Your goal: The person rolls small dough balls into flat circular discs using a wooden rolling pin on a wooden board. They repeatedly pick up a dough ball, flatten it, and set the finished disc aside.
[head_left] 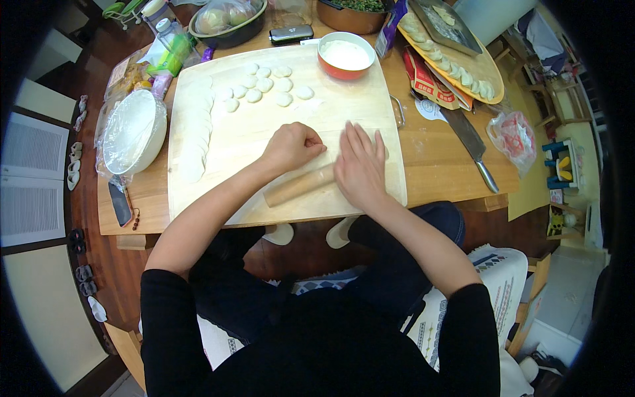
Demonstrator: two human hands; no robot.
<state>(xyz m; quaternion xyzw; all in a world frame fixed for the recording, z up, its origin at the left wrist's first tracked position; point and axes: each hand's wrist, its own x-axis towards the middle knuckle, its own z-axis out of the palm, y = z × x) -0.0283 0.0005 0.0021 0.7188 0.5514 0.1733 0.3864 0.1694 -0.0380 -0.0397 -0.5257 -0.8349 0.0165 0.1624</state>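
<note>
A wooden rolling pin (300, 186) lies at a slant near the front of the pale wooden dough board (248, 144). My right hand (362, 166), slightly blurred, rests palm down over the pin's right end with its fingers stretched out. My left hand (295, 146) is just above the pin, fingers curled and thumb near the index finger; whether it pinches any dough is hidden. Several small flattened dough pieces (254, 95) sit toward the back of the board. Along its left side runs an overlapping row of rolled dough wrappers (201, 131).
A red bowl of flour (346, 55) stands at the board's back right. Right of the board lie a cleaver (466, 134) and an orange-rimmed tray with dumplings (488, 64). To the left are a plastic-covered white bowl (135, 131) and a phone (120, 202). Behind stands a filling pot (349, 19).
</note>
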